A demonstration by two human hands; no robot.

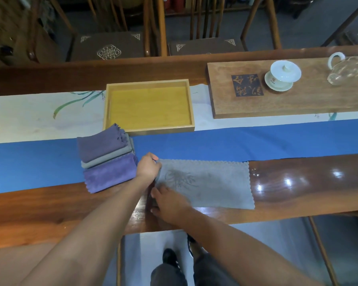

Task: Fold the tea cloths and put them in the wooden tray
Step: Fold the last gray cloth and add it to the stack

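A grey tea cloth point(211, 182) with a faint plant print lies flat on the table in front of me. My left hand point(148, 167) pinches its far left corner. My right hand point(167, 201) grips its near left edge, fingers curled at the cloth's border. To the left sits a stack of three folded cloths point(108, 159), purple, grey and purple. Behind the stack stands the light wooden tray point(149, 125), with nothing in it.
A wooden tea board point(298, 100) at the back right carries a white lidded cup point(282, 75) and a glass pitcher point(347, 69). A blue runner point(256, 141) and a painted white runner point(29, 116) cross the table. Chairs stand behind the table.
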